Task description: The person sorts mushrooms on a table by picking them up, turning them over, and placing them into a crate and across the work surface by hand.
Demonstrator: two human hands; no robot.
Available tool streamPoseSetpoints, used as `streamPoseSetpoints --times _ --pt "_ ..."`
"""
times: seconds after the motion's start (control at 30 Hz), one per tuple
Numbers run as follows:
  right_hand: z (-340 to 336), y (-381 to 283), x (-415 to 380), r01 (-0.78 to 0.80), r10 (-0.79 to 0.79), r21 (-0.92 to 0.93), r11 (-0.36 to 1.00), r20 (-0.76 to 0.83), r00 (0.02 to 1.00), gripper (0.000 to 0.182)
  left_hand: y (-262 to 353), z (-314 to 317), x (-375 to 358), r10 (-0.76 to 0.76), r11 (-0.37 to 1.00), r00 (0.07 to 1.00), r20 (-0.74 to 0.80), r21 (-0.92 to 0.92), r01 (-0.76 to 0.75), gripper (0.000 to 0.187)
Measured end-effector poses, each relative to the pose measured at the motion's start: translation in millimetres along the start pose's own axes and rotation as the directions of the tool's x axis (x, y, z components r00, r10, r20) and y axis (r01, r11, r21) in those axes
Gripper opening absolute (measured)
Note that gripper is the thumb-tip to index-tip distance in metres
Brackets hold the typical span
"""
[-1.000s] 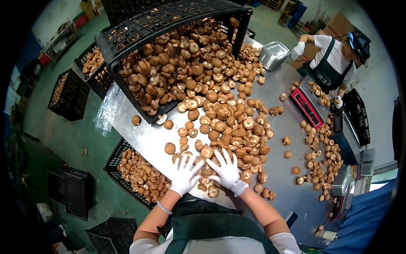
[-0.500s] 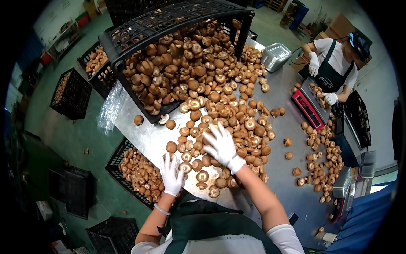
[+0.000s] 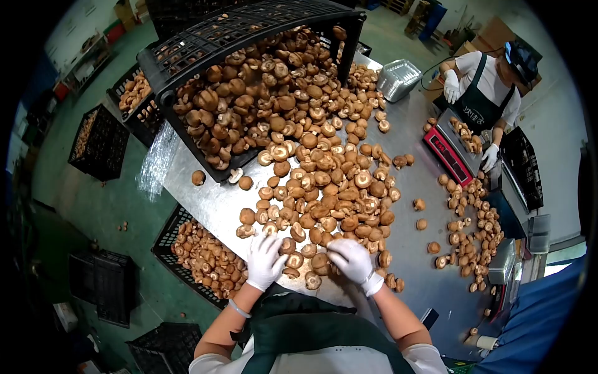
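Note:
Brown shiitake mushrooms (image 3: 324, 193) lie in a broad heap on the metal table, spilling from a tipped black plastic crate (image 3: 249, 28). My left hand (image 3: 265, 262), in a white glove, rests near the table's edge with fingers stretched forward, touching the closest mushrooms. My right hand (image 3: 352, 260), gloved likewise, is palm down at the near right of the heap. Its fingers point left, beside a large mushroom (image 3: 321, 263), and no mushroom shows in its grip. A few mushrooms lie between both hands.
Below the table's left edge stands a black crate (image 3: 163, 240) of mushrooms. Across the table, a gloved co-worker (image 3: 483, 93) stands by a red scale (image 3: 447, 156) loaded with mushrooms. Clear plastic trays (image 3: 398, 80) are stacked near the tipped crate. More mushrooms (image 3: 476, 230) lie at right.
My right hand has drawn back from the middle of the heap toward me. My left hand has shifted slightly right. The co-worker's lower hand has moved down off the scale.

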State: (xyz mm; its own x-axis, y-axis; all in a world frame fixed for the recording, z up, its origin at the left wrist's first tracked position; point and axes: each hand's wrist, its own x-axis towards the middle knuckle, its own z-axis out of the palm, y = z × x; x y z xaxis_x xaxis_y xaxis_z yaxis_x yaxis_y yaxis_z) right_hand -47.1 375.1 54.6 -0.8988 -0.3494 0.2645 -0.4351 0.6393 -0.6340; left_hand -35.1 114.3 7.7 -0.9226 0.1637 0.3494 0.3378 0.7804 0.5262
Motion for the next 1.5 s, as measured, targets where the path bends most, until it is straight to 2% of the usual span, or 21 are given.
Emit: streamPoseSetpoints --times 0.07,0.27,0.47,0.53,0.6,0.63,0.67,0.73,0.8,0.93,1.0,1.03,1.13,1.2,1.23,1.27,1.33,1.4,1.43,1.47,1.5 --pt "-6.2 6.0 15.6 -0.147 0.147 0.003 0.989 -0.06 0.987 0.019 8.4 7.5 11.2 0.106 0.991 0.992 0.072 -0.084 -0.1 0.033" --pt "0.7 5.2 57.3 -0.171 0.187 0.13 0.977 -0.127 0.974 0.016 31.6 38.3 26.0 0.268 0.944 0.916 0.298 0.108 -0.312 0.037" --pt "1.3 31.3 44.9 -0.281 0.319 0.23 0.932 -0.149 0.936 0.019 29.2 24.6 21.6 0.273 0.951 0.903 0.331 0.049 -0.306 0.035" --pt "-3.0 26.7 41.3 -0.306 0.322 0.141 0.942 -0.116 0.94 0.017 37.3 8.4 25.1 0.176 0.984 0.945 0.276 -0.047 -0.17 0.036" --pt "4.5 24.7 34.2 -0.182 0.173 -0.064 0.981 -0.126 0.977 0.016 29.8 -3.5 25.2 0.062 0.97 0.977 0.202 -0.242 -0.011 0.038" --pt "11.5 23.4 30.1 -0.141 0.131 -0.17 0.975 -0.069 0.989 0.02 29.0 -16.0 24.7 -0.093 0.888 0.968 0.231 -0.42 0.186 0.038" --pt "19.2 22.1 26.7 -0.092 0.094 -0.27 0.958 -0.006 0.996 0.025 17.3 -16.1 16.7 -0.254 0.666 0.902 0.35 -0.613 0.425 0.04" --pt "30.6 9.1 31.3 -0.109 0.21 -0.44 0.891 0.187 0.96 0.04 4.4 -32.0 16.8 -0.341 0.174 0.802 0.491 -0.805 0.567 0.043" --pt "44.9 8.4 36.5 -0.101 0.183 -0.425 0.9 0.157 0.971 0.042 -4.5 -45.0 10.5 -0.374 -0.15 0.739 0.56 -0.823 0.548 0.047" --pt "45.2 22.7 40.7 -0.119 0.17 -0.305 0.945 0.146 0.975 0.038 -11.5 -58.3 -3.3 -0.297 -0.313 0.777 0.555 -0.825 0.47 0.047" --pt "38.1 28.0 39.4 -0.385 0.356 0.118 0.915 0.21 0.911 0.034 -8.7 -58.4 -5.8 -0.303 -0.34 0.79 0.534 -0.835 0.433 0.041" --pt "34.4 29.7 37.1 -0.382 0.352 0.111 0.918 0.218 0.91 0.034 -11.2 -54.9 -9.3 -0.286 -0.417 0.793 0.537 -0.815 0.402 0.038" --pt "20.7 24.2 33.0 -0.591 0.469 0.485 0.644 0.359 0.807 0.035 -15.1 -44.0 -17.5 -0.255 -0.518 0.778 0.574 -0.761 0.391 0.033" --pt "21.8 21.7 26.3 -0.599 0.466 0.526 0.604 0.377 0.8 0.036 -17.1 -36.7 -21.6 -0.218 -0.56 0.733 0.644 -0.698 0.446 0.033" --pt "23.0 20.4 23.1 -0.585 0.471 0.648 0.488 0.369 0.801 0.037 -18.0 -33.5 -23.9 -0.207 -0.612 0.714 0.669 -0.658 0.439 0.028" --pt "24.3 19.3 20.5 -0.553 0.476 0.752 0.36 0.362 0.801 0.037 -19.9 -32.7 -27.3 -0.213 -0.613 0.717 0.664 -0.662 0.431 0.028" --pt "22.6 14.2 16.9 -0.552 0.475 0.759 0.346 0.365 0.801 0.038 -4.5 -52.7 -14.8 -0.323 -0.414 0.703 0.634 -0.762 0.497 0.021" --pt "27.5 0.1 16.7 -0.6 0.539 0.606 0.522 0.311 0.783 0.039 -1.2 -70.1 -9.0 -0.432 -0.195 0.724 0.538 -0.84 0.507 0.027" --pt "22.5 -22.3 20.3 -0.454 0.329 0.578 0.678 0.314 0.891 0.039 -6.4 -75.1 -8.7 -0.482 -0.086 0.733 0.479 -0.859 0.505 0.028" --pt "26.7 -36.4 21.9 -0.419 0.191 0.598 0.683 0.408 0.893 0.04 -10.9 -80.6 -7.2 -0.523 0.026 0.744 0.417 -0.864 0.503 0.029" --pt "31.6 -44.3 25.3 -0.3 0.144 0.456 0.838 0.345 0.927 0.039 -15.4 -85.3 -7.3 -0.558 0.031 0.737 0.381 -0.878 0.478 0.027"
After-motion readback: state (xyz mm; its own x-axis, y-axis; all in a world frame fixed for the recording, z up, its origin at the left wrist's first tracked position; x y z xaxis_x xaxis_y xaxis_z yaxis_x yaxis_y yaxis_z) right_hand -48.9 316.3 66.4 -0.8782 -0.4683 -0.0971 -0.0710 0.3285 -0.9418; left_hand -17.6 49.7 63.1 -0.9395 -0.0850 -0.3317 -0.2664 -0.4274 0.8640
